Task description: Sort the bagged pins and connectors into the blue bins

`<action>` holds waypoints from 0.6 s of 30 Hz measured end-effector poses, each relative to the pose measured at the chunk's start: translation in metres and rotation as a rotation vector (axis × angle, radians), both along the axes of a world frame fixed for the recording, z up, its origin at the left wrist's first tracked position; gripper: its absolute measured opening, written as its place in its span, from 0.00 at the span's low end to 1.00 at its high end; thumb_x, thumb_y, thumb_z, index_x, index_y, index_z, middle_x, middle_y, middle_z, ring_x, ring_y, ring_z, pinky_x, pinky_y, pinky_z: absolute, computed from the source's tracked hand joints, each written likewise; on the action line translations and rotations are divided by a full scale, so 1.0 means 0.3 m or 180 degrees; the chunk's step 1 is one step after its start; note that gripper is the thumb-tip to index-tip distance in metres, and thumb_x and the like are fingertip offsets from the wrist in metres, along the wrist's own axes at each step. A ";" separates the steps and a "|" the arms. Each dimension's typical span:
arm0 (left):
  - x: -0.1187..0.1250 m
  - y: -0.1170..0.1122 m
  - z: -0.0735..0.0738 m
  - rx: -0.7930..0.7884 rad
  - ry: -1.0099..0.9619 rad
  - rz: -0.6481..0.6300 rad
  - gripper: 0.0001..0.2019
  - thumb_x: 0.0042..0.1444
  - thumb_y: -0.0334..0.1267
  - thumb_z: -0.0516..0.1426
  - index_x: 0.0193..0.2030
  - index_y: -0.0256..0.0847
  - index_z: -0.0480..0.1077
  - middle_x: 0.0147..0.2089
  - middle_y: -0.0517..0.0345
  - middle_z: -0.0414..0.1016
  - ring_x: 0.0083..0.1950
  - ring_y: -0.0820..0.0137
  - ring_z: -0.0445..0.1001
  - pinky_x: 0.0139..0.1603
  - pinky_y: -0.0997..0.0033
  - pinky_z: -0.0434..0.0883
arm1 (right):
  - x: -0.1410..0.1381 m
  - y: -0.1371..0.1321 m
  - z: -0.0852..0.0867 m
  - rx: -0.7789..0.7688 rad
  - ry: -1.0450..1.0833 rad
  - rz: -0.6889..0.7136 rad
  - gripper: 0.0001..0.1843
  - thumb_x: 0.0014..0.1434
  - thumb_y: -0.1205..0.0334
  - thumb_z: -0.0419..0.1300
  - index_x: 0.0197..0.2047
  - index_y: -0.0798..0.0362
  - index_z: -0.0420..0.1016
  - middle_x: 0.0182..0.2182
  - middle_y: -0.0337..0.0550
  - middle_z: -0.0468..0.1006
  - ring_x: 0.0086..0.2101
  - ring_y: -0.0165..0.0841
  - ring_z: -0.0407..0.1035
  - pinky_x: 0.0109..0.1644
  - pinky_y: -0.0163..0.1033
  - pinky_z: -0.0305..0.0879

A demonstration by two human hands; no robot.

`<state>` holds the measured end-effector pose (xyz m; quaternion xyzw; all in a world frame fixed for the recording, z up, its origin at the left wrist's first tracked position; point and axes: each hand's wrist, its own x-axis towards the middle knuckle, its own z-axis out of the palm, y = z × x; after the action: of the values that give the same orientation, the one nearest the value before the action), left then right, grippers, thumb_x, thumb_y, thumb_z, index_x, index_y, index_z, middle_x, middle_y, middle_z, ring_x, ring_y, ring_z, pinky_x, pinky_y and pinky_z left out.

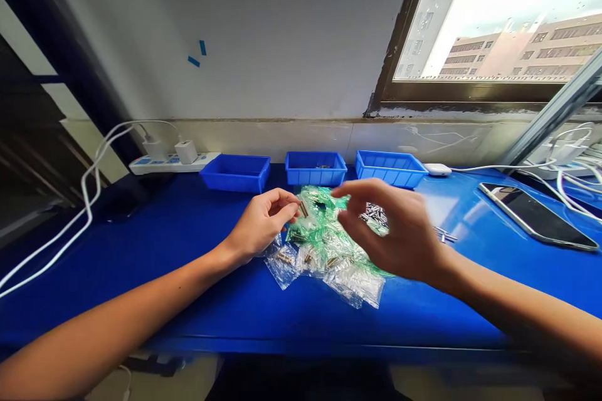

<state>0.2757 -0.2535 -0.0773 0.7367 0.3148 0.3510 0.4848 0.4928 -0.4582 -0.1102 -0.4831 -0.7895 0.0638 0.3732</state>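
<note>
My left hand point(263, 222) is closed in a pinch, and a couple of small brass-coloured pins point(303, 208) stick out from its fingertips. To the right, my right hand point(392, 225) is blurred by motion, with a gap between thumb and forefinger and nothing visible in it. Beneath and between both hands lies a heap of clear and green-tinted plastic bags point(324, 238), some with brass-coloured pieces inside. Behind my right hand, partly hidden, is a pile of small silvery metal pins point(375, 215). A few longer silvery pins point(444, 235) lie just right of that hand.
Along the back stand a left blue bin point(235, 185), a middle blue bin point(316, 178) with a few small pieces inside, and a right blue bin point(390, 169). A power strip point(202, 165) sits back left. A phone point(536, 216) and white cables point(571, 185) lie right.
</note>
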 end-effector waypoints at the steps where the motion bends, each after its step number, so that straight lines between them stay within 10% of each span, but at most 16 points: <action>1: 0.000 -0.004 -0.001 0.0115 -0.0045 -0.0054 0.09 0.52 0.40 0.57 0.35 0.36 0.69 0.30 0.57 0.74 0.31 0.72 0.73 0.28 0.76 0.68 | -0.042 0.083 0.043 -0.0044 -0.0018 -0.0008 0.12 0.59 0.52 0.56 0.35 0.52 0.74 0.22 0.40 0.72 0.27 0.31 0.65 0.30 0.36 0.58; 6: 0.003 -0.042 0.003 0.0203 -0.0254 -0.0463 0.08 0.54 0.40 0.58 0.36 0.38 0.67 0.31 0.58 0.75 0.34 0.71 0.75 0.31 0.75 0.72 | -0.175 0.368 0.144 -0.0182 0.0126 -0.0065 0.10 0.59 0.57 0.56 0.31 0.53 0.72 0.22 0.38 0.72 0.25 0.28 0.64 0.30 0.34 0.56; 18: 0.003 -0.045 0.003 -0.0230 0.0531 -0.0796 0.12 0.57 0.44 0.52 0.36 0.37 0.69 0.27 0.60 0.71 0.24 0.75 0.70 0.24 0.76 0.70 | -0.149 0.391 0.060 -0.0405 0.0570 -0.0280 0.05 0.57 0.64 0.53 0.36 0.56 0.67 0.22 0.36 0.68 0.23 0.25 0.59 0.27 0.32 0.55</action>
<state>0.2767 -0.2671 -0.0765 0.7788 0.2722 0.2139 0.5231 0.4482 -0.3410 -0.0922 -0.5324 -0.7254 0.1402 0.4133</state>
